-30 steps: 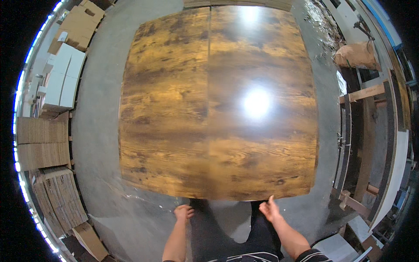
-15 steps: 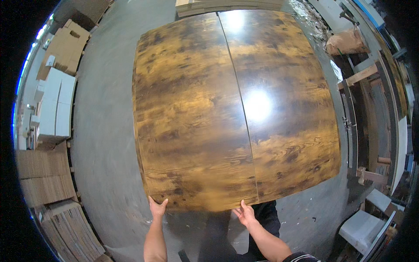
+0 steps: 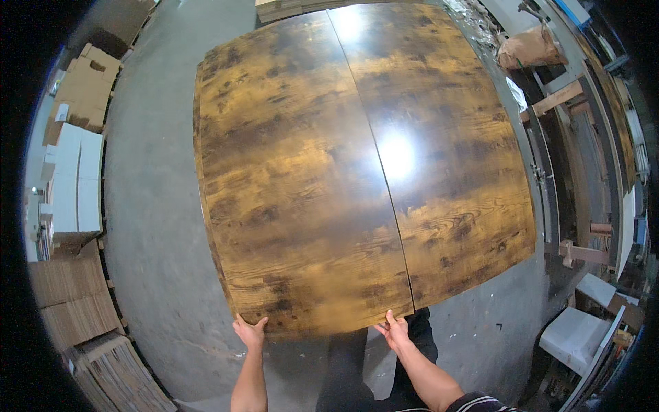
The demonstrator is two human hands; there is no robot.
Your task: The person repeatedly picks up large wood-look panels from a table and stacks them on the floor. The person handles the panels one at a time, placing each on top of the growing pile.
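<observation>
Two large brown wood-grain boards lie side by side, split by a thin dark seam. My left hand (image 3: 251, 332) grips the left board (image 3: 288, 172) at its near left corner, thumb on top and fingers under the edge. Close to the seam, my right hand (image 3: 394, 331) holds the same board's near edge, its thumb also on top. The right board (image 3: 460, 199) is touched by neither hand. Along the left side, another board edge shows slightly offset beneath the left board. What supports the boards is hidden.
Flat cardboard stacks (image 3: 72, 281) and white boxes (image 3: 79, 178) line the left side. More cardboard (image 3: 295, 8) lies beyond the boards' far edge. To the right stand a metal and wood frame (image 3: 566, 161), a brown sack (image 3: 530, 48) and a white stool-like object (image 3: 573, 340).
The view has turned slightly, and the boards appear tilted more to the left. Near my right hand the seam looks darker and a little wider. Both hands keep their hold.
</observation>
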